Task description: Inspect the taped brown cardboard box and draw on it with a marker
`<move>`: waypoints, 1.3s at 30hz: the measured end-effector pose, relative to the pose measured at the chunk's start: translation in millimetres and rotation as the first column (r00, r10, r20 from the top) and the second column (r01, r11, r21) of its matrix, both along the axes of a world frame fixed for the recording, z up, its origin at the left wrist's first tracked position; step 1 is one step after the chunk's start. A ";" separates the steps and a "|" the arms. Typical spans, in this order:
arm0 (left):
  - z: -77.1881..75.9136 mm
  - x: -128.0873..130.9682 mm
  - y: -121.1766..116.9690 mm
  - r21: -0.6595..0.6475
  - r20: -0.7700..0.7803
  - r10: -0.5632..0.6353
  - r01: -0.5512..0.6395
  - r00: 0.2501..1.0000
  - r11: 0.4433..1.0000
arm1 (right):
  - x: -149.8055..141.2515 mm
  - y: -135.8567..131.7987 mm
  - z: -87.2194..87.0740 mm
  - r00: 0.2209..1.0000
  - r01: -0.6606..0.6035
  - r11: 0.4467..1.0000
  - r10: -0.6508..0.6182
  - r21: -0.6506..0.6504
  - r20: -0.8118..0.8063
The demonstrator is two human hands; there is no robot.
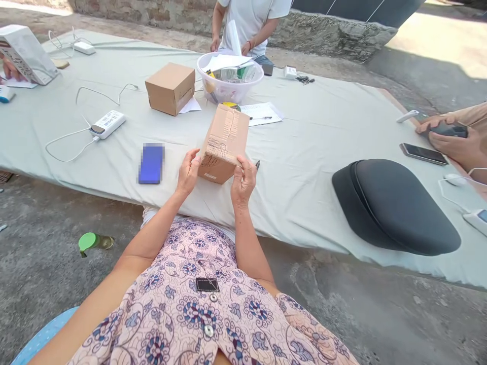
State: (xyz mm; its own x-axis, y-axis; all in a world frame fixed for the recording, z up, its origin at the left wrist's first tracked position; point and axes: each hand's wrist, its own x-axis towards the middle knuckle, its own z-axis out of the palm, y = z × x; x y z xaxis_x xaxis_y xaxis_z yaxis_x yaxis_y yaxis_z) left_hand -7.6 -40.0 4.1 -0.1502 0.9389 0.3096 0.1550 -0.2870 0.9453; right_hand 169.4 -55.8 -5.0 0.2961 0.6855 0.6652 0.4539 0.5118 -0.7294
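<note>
A brown cardboard box (pixel 227 129) with clear tape along its top stands in front of me, near the edge of the cloth-covered table. My left hand (pixel 188 171) is at its near left side, thumb and fingers bent against the edge. On the opposite side, my right hand (pixel 243 181) grips the near right corner, fingers on the top edge. Scribble-like dark marks cover the box's near upper part. A black pen (pixel 257 165) lies just right of my right hand, partly hidden. To the left of my left hand is a blue pixelated rectangle (pixel 151 165).
Behind the box are papers (pixel 266 112), another cardboard box (pixel 171 87) and a filled plastic basin (pixel 230 88). A white power strip (pixel 110 123) lies left. At right are a black padded case (pixel 395 205), a phone (pixel 424 153) and another person's hands (pixel 452 133). A person (pixel 253 25) stands opposite.
</note>
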 end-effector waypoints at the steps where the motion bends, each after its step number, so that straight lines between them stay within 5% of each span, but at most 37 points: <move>1: 4.1 1.3 -0.5 0.055 0.021 -0.030 0.029 0.999 0.998 | -2.7 -1.1 2.1 1.000 -0.011 1.000 0.011 0.002 0.017; 4: 14.0 8.0 -2.6 0.146 0.013 -0.085 0.082 0.996 0.986 | -8.1 -4.3 5.8 0.998 -0.050 0.998 0.052 -0.038 0.045; 11: 18.7 11.5 -5.8 0.077 -0.036 0.028 -0.025 0.999 0.997 | -9.5 -8.6 3.0 0.993 -0.120 0.980 0.120 -0.156 -0.014; 18: 21.6 10.3 -3.5 0.084 -0.032 0.012 -0.009 0.999 0.996 | -0.1 1.7 -11.8 0.971 -0.234 0.933 0.208 -0.275 -0.122; 22: 25.2 8.8 -2.9 0.073 -0.061 0.033 -0.029 0.998 0.997 | 8.7 3.3 -24.2 0.959 -0.227 0.837 0.281 -0.498 0.035; 24: 25.9 7.4 -2.3 0.069 -0.071 0.049 -0.044 0.996 0.997 | 9.4 1.9 -28.8 0.942 -0.163 0.831 0.292 -0.532 0.167; 32: 20.9 -9.5 5.8 0.012 0.059 0.128 -0.129 0.990 0.992 | 5.0 -2.9 -26.3 0.941 -0.143 0.870 0.268 -0.471 0.208; 39: 6.6 -19.1 9.0 -0.323 0.352 0.140 -0.020 0.926 0.946 | 8.3 -14.3 3.5 0.970 -0.191 0.940 0.225 -0.281 0.091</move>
State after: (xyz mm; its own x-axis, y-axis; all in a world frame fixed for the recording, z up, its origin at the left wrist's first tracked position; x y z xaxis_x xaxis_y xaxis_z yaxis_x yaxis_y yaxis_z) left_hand -26.7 -31.0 10.7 -0.2748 0.9578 -0.0843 -0.2079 0.0264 0.9778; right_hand 177.7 -70.2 -1.4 0.0571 0.8810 0.4697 0.4509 0.3970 -0.7994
